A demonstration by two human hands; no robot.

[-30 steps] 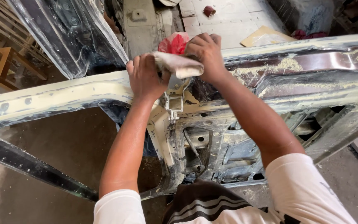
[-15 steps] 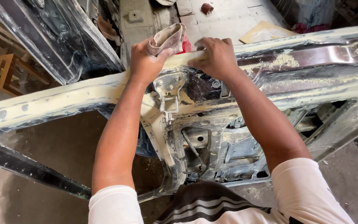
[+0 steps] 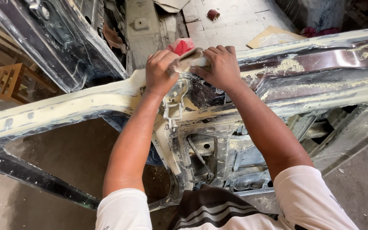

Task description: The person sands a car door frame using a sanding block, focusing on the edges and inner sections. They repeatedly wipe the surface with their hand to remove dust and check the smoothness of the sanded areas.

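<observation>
Sanding looks to be the step in hand: both hands press a folded sheet of sandpaper point(image 3: 187, 61) onto the top edge of a stripped car door point(image 3: 64, 106), just above the bare latch bracket point(image 3: 173, 104). The left hand point(image 3: 162, 70) is closed round the near end of the sheet, fingers curled over it, with a red cloth point(image 3: 182, 44) showing just behind the knuckles. The right hand point(image 3: 220, 66) is folded over the other end, fingertips on the paper, thumb tucked under; the two hands almost touch. Pale filler coats the door's upper rail to the left, while to the right the dark metal carries loose yellowish dust point(image 3: 286, 66), which suggests that stretch is partly worked. Judging by this, the next stroke calls for even pressure from both hands along the rail, keeping the sheet flat and clear of the bracket's edges. A wooden frame point(image 3: 3, 85) stands well apart at the far left, on the floor.
</observation>
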